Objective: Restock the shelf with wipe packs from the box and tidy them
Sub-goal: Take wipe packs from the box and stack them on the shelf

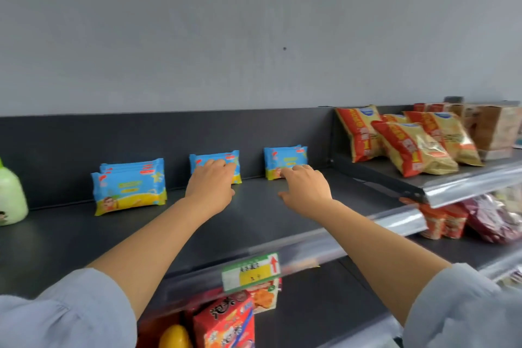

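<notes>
Blue-and-yellow wipe packs stand upright in three groups along the back of a dark shelf [84,234]. The left group [128,189] has several packs, one behind another. My left hand [211,183] reaches to the middle group [216,159], fingers laid flat against its front. My right hand [305,183] reaches to the right group [285,161], with its fingertips touching the lower front of the pack and its thumb spread apart. Neither hand grips a pack. The box is not in view.
A pale green bottle [10,195] stands at the shelf's left end. Red-and-gold snack bags [406,144] lie on the raised shelf to the right, with cardboard boxes [494,130] behind. A price tag [251,271] hangs on the front rail; red boxes [226,322] sit on the shelf below.
</notes>
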{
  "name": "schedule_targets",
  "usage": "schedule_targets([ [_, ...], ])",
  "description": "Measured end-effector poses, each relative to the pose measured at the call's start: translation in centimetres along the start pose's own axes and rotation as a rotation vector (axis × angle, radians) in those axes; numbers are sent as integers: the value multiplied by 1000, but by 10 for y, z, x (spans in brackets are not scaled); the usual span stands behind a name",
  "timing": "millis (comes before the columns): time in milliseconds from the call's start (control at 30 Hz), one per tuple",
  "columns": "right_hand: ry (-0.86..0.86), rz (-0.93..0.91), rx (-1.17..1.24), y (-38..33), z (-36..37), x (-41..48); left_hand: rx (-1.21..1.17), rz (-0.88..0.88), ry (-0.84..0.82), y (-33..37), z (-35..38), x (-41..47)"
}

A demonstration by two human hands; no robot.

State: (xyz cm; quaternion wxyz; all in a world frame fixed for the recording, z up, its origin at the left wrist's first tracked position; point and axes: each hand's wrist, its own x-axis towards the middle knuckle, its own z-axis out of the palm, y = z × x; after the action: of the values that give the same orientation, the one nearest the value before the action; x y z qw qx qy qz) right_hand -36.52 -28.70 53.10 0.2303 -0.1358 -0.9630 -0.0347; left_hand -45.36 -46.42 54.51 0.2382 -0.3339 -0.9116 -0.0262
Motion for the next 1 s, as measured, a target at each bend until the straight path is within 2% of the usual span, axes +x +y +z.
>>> schedule_targets([
  [500, -28, 335, -99, 210, -74, -202, -206, 315, -18, 269, -18, -36],
  [733, -84, 477, -169, 271, -91, -289, -261, 470, -50, 372, -10, -68],
  [1000, -155, 617, -147, 323, -75, -366, -265, 623, -124, 459, 23, -98],
])
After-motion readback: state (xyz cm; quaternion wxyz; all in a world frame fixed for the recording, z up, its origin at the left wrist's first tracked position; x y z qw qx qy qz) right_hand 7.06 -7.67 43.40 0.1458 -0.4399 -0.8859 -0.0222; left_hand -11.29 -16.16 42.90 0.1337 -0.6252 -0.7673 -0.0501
